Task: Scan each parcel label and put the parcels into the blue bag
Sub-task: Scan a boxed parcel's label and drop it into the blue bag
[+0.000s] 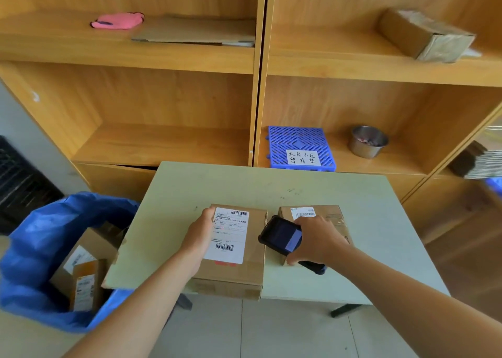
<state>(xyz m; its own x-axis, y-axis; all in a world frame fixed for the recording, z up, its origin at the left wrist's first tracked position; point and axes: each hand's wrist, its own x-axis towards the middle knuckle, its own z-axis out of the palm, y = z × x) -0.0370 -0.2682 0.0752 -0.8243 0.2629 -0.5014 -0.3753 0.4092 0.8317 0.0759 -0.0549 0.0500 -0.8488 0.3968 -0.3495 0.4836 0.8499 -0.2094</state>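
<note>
We see two cardboard parcels on the pale green counter (pixel 366 221), both near its front edge. The larger parcel (pixel 239 270) sits left of centre and overhangs the front edge a little, with a white label (pixel 229 235) facing up. Our left hand (pixel 199 231) lies on the left side of this parcel, fingers curled over its far left corner, pressing on it rather than lifting it. A faint red dot shows on the label.

The smaller parcel (pixel 326 216) lies just to the right, apart from the first, its own label partly hidden. Our right hand (pixel 317 239) hovers over it, closed around a black scanner (pixel 284 236) whose screen tilts up and whose head points left toward the larger parcel's label.

The blue bag (pixel 35 249) stands open on the floor beside the counter's left edge, with at least two labelled boxes (pixel 84 273) inside.

Behind the counter are wooden shelves (pixel 255 67) carrying a blue grid mat (pixel 298 143), a steel bowl (pixel 368 141), a pink item and a taped box.
</note>
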